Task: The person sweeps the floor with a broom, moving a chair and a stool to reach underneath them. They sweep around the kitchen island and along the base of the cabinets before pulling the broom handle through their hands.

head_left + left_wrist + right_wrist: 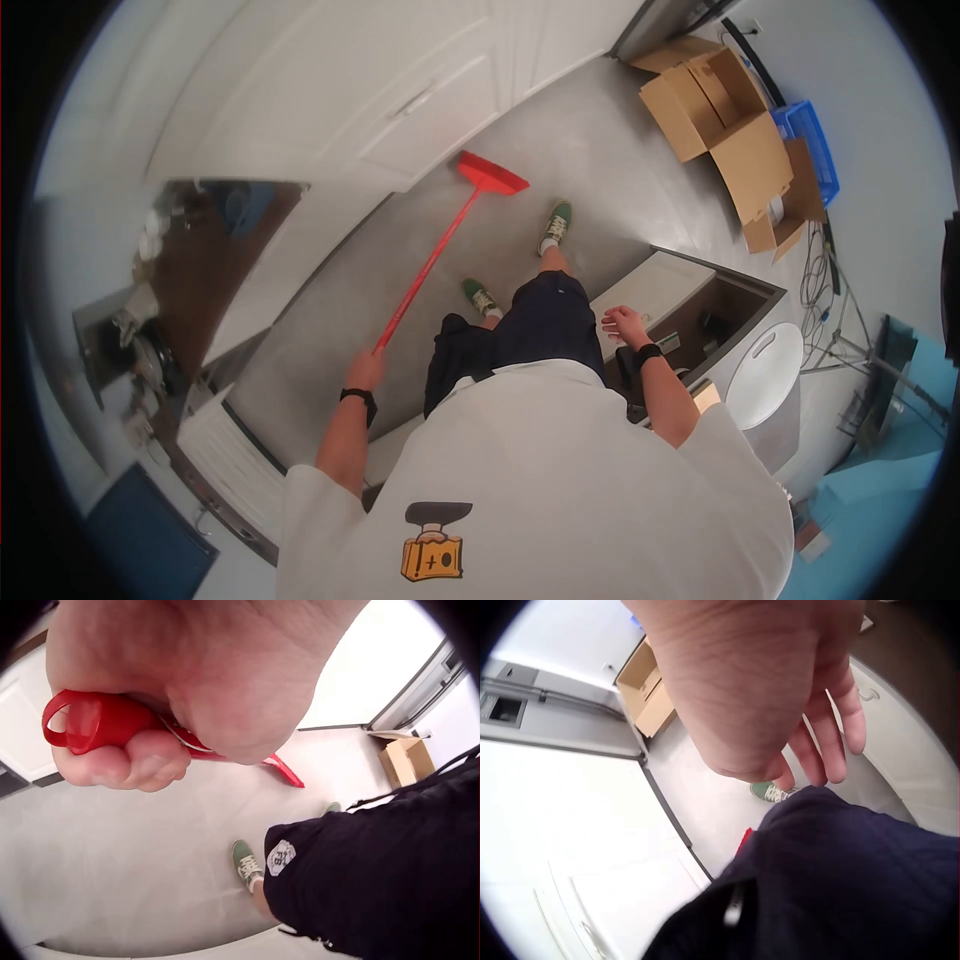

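My left hand [367, 369] grips a red broom [428, 268] near the top end of its handle. In the left wrist view the fingers of that left hand [187, 675] curl round the red handle end [105, 724], whose hanging loop sticks out past the fist. The broom head [492, 175] rests on the grey floor beside the white cabinet fronts, ahead of the feet. My right hand [625, 326] hangs beside the dark shorts with nothing in it. Its fingers are loosely bent in the right wrist view, where the right hand [780, 705] fills the upper middle.
Open cardboard boxes [745, 165] and a blue crate [808, 150] stand at the upper right by the wall. An open drawer [725, 320] is close to the right hand. White cabinets [420, 90] line the far side. Green shoes [556, 222] stand on the grey floor [340, 270].
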A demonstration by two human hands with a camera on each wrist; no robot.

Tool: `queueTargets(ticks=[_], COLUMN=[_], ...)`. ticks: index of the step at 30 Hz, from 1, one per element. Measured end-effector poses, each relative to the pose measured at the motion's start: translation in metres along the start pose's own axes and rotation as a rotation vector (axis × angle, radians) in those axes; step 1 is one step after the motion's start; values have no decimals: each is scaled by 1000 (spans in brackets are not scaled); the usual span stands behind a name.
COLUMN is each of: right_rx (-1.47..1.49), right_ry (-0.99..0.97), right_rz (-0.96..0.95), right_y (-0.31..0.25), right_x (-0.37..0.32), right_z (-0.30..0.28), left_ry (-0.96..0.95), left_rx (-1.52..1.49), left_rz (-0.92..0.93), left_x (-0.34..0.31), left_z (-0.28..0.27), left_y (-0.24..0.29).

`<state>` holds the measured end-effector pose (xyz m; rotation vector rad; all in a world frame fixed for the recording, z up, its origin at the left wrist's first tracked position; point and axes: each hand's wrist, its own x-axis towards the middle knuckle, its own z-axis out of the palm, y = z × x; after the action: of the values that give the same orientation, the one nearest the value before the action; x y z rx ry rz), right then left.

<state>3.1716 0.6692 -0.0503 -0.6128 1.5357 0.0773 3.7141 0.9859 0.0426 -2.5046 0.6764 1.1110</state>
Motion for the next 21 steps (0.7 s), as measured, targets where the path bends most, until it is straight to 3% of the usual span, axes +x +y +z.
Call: queueTargets(ticks=[1,3,7,10,14,19,21], right_rx=[-81,-264,-202,-188,-197,-125,-75], right_ry=[-28,-20,11,-11,5,43,58], right_rz=[-14,-75,-58,0,-8,-92,-116], right_y=[6,16,40,56,58,40,31], right_x=[-7,-26,-41,-36,-36,-26,-30], right_z=[8,23,33,30,27,23,19], left_ry=[-64,-18,-134,-114,-48,53,64], left_rx=[-38,-7,27,80,24,87,54], left_rz=[-20,13,-158,-269,-362,-219,-65], left_x=[-13,-36,-96,-135,-186,-205,-196], left_z=[10,37,60,88,86,69,54], left_y=[-24,-79,-154,-216,-239,-249,-246])
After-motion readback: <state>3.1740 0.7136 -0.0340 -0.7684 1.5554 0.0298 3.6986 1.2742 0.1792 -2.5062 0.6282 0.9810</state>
